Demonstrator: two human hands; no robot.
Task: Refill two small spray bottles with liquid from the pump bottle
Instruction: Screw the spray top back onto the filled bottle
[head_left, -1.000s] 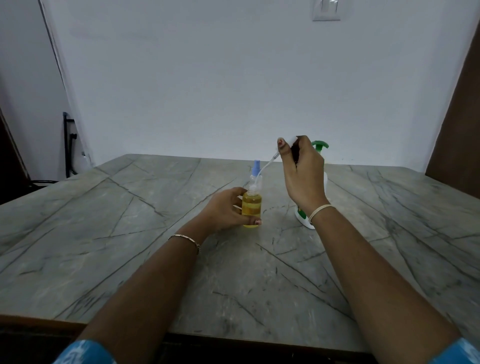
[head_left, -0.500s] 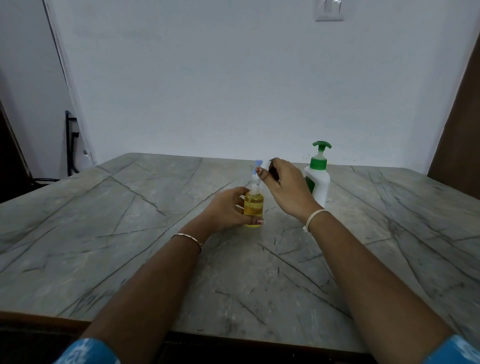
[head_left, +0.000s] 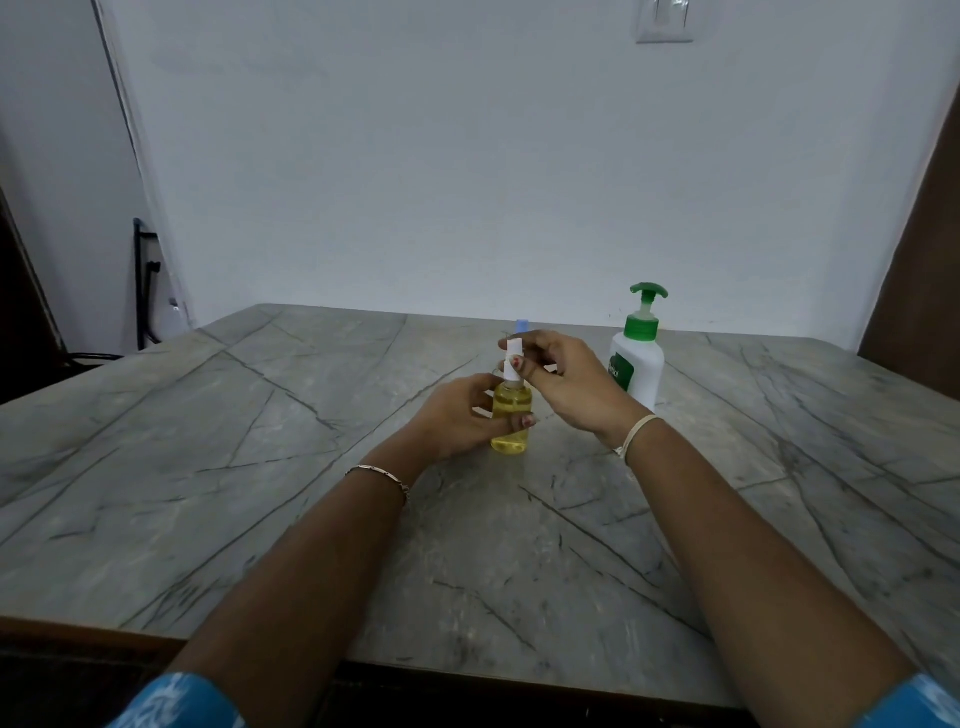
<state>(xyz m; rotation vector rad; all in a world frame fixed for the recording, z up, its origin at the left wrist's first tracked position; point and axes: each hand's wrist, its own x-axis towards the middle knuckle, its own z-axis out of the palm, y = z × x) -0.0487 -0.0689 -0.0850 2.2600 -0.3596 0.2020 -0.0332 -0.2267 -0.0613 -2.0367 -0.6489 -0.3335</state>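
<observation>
Two bare hands meet at one small spray bottle (head_left: 511, 421) near the middle of a grey, dark-veined stone table (head_left: 234, 467). The bottle stands upright on the tabletop. It is clear and filled nearly to the shoulder with yellow liquid.

From the left, the left hand (head_left: 460, 415) grips the bottle's body, with the fingers wrapped behind it and the thumb curled across the near side. The bottle sits inside that grip, and only its base and shoulder show past the fingers.

From the right and slightly higher, the right hand (head_left: 569, 379) pinches the white spray head (head_left: 511, 361) between thumb and forefinger. The other fingers are loosely bent. The spray head is upright at the bottle's neck, directly above the left hand's grip. It cannot be told whether it is fully seated.

One blue cap (head_left: 521, 326) shows just above the right hand's fingers, behind the held bottle. Whatever is under it is hidden.

One pump bottle (head_left: 641, 369) stands upright behind and to the right of the right hand, and neither hand holds it. It is white with a green label, a green collar and a green pump head.

Each wrist wears one thin bracelet: a chain on the left (head_left: 379, 475) and a pale band on the right (head_left: 638, 434). Blue sleeves show at the bottom corners. One switch plate (head_left: 665, 23) is on the pale wall behind.
</observation>
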